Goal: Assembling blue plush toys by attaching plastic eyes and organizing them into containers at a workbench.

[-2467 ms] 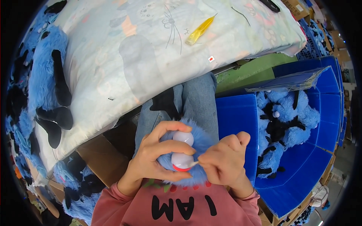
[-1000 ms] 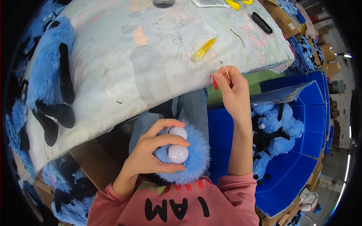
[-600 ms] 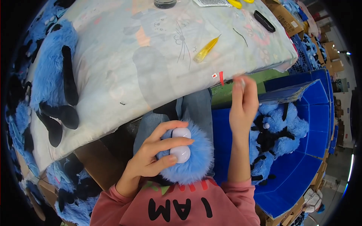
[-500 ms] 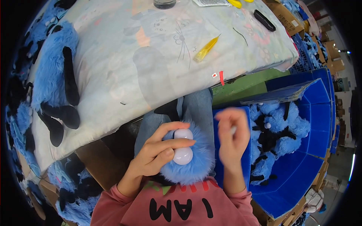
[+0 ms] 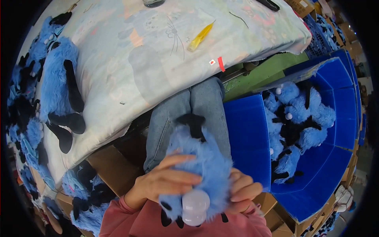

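Blue plush toy (image 5: 209,158) lies at 6 o'clock; left hand (image 5: 169,179) grips it from 9 o'clock, fingers across the fur. Right hand (image 5: 242,191) curls against its 4-o'clock side, grip unclear. Blue bin (image 5: 248,134) at 3 o'clock; table (image 5: 106,79) at 11, bearing yellow tube (image 5: 200,37).

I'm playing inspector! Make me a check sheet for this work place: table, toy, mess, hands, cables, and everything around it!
Surface: table under a pale patterned cloth.
Job's things: blue plush toy over the lap, with shiny white ball eyes.
Clutter: yellow tube, red strip and thin dark strand on the cloth.
Hands: left hand holds the toy; right hand at its right side, blurred, grip unclear.
Cables: nothing seen for certain.
Surroundings: blue bin holding more plush toys; cardboard box.
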The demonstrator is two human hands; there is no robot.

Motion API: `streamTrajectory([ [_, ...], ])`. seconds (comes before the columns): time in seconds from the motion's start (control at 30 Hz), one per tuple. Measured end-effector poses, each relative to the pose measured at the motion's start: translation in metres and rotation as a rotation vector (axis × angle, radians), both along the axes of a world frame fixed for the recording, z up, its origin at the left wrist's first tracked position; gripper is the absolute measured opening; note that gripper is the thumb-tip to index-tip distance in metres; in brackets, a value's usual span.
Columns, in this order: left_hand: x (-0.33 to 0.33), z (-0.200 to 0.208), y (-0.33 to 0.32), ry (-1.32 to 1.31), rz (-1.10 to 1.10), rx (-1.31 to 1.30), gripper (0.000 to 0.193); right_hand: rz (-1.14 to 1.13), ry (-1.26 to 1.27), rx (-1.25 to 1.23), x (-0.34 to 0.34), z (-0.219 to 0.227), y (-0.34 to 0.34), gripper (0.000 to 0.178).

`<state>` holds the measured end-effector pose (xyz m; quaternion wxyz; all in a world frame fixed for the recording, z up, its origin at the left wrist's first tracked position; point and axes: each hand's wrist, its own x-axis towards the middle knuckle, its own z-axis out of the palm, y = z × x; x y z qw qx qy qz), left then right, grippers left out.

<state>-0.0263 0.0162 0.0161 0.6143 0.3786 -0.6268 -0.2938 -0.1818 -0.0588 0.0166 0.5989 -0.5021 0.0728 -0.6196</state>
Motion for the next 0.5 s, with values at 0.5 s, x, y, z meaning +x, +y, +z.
streamTrajectory([
  [0.5, -0.011, 0.001, -0.022, 0.430, 0.427, -0.189, 0.051, 0.357, -0.288, 0.313, 0.032, 0.018, -0.048, 0.023],
])
